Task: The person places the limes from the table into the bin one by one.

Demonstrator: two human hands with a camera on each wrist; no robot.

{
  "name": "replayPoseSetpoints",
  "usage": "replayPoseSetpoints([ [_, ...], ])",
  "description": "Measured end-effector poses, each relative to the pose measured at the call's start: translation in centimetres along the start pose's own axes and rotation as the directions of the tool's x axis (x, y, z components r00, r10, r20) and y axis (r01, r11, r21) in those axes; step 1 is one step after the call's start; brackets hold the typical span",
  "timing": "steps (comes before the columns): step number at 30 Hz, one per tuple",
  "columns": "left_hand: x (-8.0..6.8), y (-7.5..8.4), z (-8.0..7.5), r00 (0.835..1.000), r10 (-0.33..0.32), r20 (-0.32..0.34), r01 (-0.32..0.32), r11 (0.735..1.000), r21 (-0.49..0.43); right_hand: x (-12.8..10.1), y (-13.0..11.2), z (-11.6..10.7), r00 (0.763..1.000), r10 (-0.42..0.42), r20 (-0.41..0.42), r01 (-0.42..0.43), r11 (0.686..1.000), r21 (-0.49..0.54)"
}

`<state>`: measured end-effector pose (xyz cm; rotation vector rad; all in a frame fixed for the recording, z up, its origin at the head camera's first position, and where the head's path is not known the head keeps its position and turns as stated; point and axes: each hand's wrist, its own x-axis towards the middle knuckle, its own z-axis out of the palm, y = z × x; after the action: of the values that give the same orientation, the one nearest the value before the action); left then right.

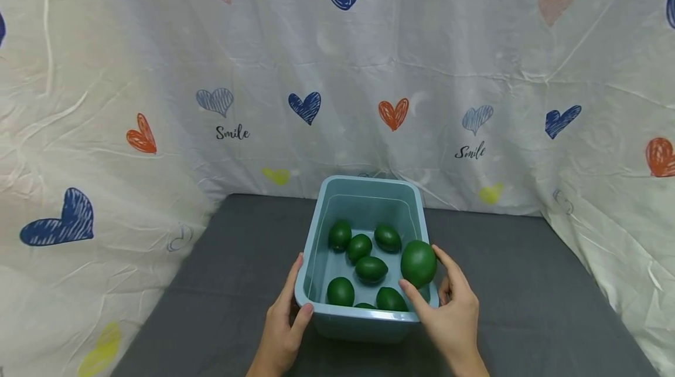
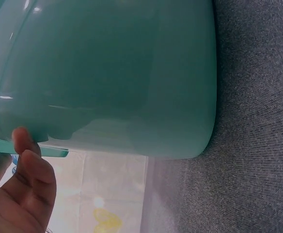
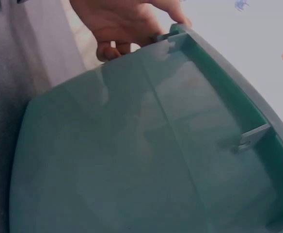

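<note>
While your right hand (image 1: 448,312) pinches the large green fruit (image 1: 418,262) between thumb and fingers, just above the near right corner of the blue bin (image 1: 364,189), keep your grip on its widest part so the smooth skin does not slip. That fruit hangs over the rim, close to the smaller green fruits (image 1: 364,265) lying on the bin floor, so move it straight up or down rather than sideways, or you may knock the wall. Your left hand (image 1: 285,324) rests against the bin's near left corner, thumb curled over the rim and fingers along the outside wall; I judge that this steadying hold matters, since the bin looks light. Press lightly, do not tilt it. The bin sits on the dark grey counter (image 1: 237,260), with a heart-printed cloth (image 1: 337,72) hung behind and beside it.
</note>
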<state>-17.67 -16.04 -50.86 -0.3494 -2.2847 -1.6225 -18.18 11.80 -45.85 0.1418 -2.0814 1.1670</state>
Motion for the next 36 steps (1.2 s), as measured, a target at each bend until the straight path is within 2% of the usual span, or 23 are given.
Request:
replayPoseSetpoints([
  [8, 0.2, 0.2, 0.1, 0.999, 0.036, -0.012, -0.036, 0.999, 0.001, 0.1, 0.3, -0.1, 0.998, -0.068, 0.0, 0.068, 0.998, 0.015],
  [16, 0.1, 0.0, 0.0, 0.998, 0.065, -0.004, -0.065, 0.998, 0.01, -0.1, 0.2, -0.2, 0.998, -0.057, 0.001, 0.057, 0.998, -0.001],
  [23, 0.2, 0.1, 0.2, 0.995, 0.097, -0.015, -0.097, 0.995, 0.007, 0.2, 0.4, -0.5, 0.996, -0.092, -0.007, 0.092, 0.996, -0.002],
  [26, 0.3, 0.1, 0.2, 0.995, 0.095, -0.009, -0.096, 0.995, -0.004, 0.3, 0.7, -0.7, 0.997, -0.072, 0.006, 0.072, 0.997, -0.008],
  [29, 0.3, 0.3, -0.1, 0.997, 0.069, 0.022, -0.069, 0.998, 0.004, 0.3, 1.2, -1.1, 0.999, -0.01, 0.045, 0.012, 1.0, -0.026],
  [32, 0.3, 0.7, -1.1, 0.998, 0.028, 0.059, -0.034, 0.994, 0.108, 0.3, 2.1, -1.7, 0.992, 0.068, 0.109, -0.061, 0.996, -0.064],
  [34, 0.4, 0.8, -2.2, 0.996, 0.051, 0.069, -0.063, 0.98, 0.189, 0.4, 3.0, -2.3, 0.98, 0.111, 0.165, -0.097, 0.991, -0.094],
  [36, 0.6, 0.6, -3.6, 0.993, 0.105, 0.058, -0.116, 0.957, 0.267, 0.7, 4.1, -3.0, 0.961, 0.146, 0.237, -0.115, 0.984, -0.139],
])
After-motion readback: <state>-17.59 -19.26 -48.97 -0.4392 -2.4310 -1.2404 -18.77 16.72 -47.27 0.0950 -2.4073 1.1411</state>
